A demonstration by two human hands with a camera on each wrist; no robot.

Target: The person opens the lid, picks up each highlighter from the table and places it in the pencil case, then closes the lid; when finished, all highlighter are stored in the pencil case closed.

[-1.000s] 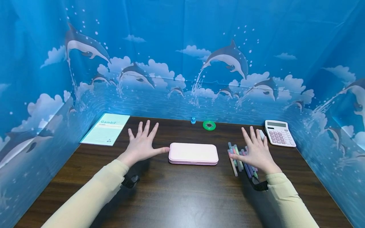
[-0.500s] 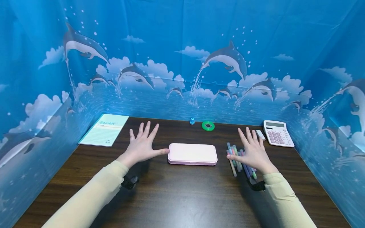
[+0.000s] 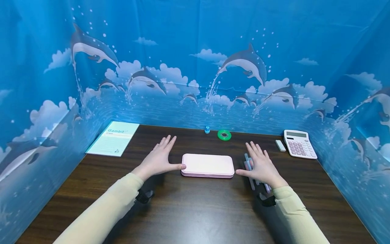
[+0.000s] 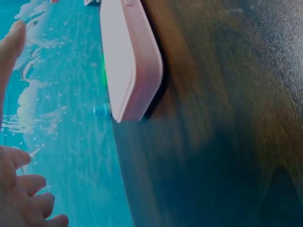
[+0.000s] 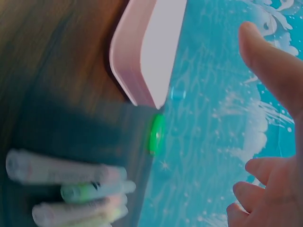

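A pale pink pencil case point(image 3: 208, 165) lies closed on the dark wooden table. My left hand point(image 3: 156, 161) is held over the table at its left end, fingers straight and thumb spread, the thumb tip overlapping the case's corner in the head view. On the other side, my right hand point(image 3: 261, 166) has its thumb pointing at the case's right end, fingers extended. Several markers point(image 3: 251, 184) lie beneath the right hand, which partly covers them in the head view. The left wrist view shows a gap between the thumb and the case point(image 4: 120, 61). Neither hand holds anything.
Behind the case stand a small blue bottle-shaped item point(image 3: 207, 129) and a green tape roll point(image 3: 224, 135). A white eraser point(image 3: 280, 145) and a calculator point(image 3: 300, 144) lie at the back right. A notebook point(image 3: 113, 139) is at the back left. A dolphin-print curtain point(image 3: 195, 61) encloses the table.
Both hands have moved inward, closer to the two ends of the pencil case, and their spread fingers have drawn together. The eraser has come fully into view.
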